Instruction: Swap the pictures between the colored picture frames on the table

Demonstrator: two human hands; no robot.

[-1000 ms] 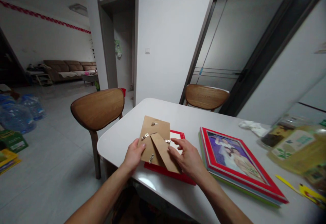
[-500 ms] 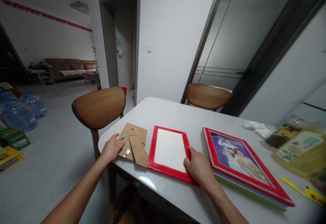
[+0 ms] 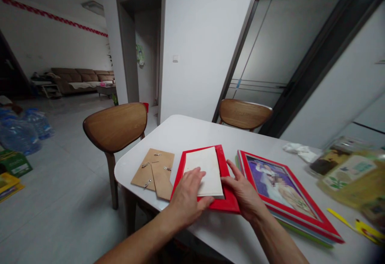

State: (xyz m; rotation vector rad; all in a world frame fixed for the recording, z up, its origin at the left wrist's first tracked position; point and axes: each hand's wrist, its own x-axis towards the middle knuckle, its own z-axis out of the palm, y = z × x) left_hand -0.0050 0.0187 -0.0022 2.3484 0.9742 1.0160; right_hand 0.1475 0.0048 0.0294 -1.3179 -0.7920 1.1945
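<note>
A red picture frame (image 3: pixel 221 160) lies face down before me on the white table, with a white backing sheet (image 3: pixel 207 164) inside its opening. The sheet sits askew, and a dark gap shows along its lower right corner. My left hand (image 3: pixel 188 196) lies over the sheet, fingers stretched out and thumb by the frame's bottom bar. Around the frame's right side is my right hand (image 3: pixel 245 194), its thumb at the inner edge. Left of the frame rests a brown backing board (image 3: pixel 162 168) with metal clips and a stand flap.
On the right is a stack of frames, topped by a red-framed wedding photo (image 3: pixel 270 184). Beyond it are a white tissue (image 3: pixel 300 150), a bottle of yellow liquid (image 3: pixel 345 180) and a yellow tool (image 3: pixel 341 218). Wooden chairs (image 3: pixel 117 125) stand at the table's edges.
My left hand has let go of the brown board and moved right onto the white sheet. The sheet has shifted askew in the frame, which has turned slightly.
</note>
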